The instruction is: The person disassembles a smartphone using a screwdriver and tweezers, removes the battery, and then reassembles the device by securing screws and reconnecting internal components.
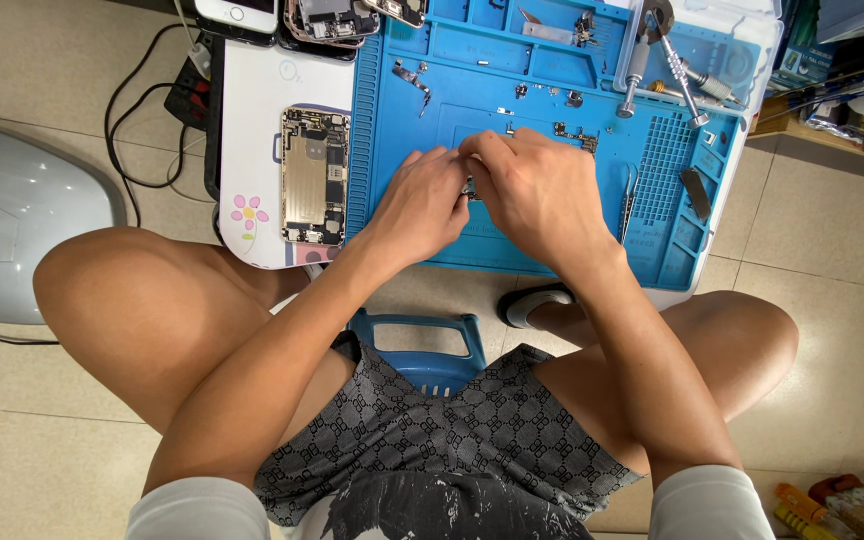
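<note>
Part point(469, 187), tiny and half hidden: my left hand point(422, 200) and right hand point(537, 190) pinch it together over the mat point(552, 255); I'd keep it low and steady.

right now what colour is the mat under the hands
Blue: the work mat under the left hand and right hand, seen in the head view.

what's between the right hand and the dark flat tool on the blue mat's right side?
Head view: slim metal tweezers lie on the blue silicone mat, between the right hand and the dark flat tool.
</note>
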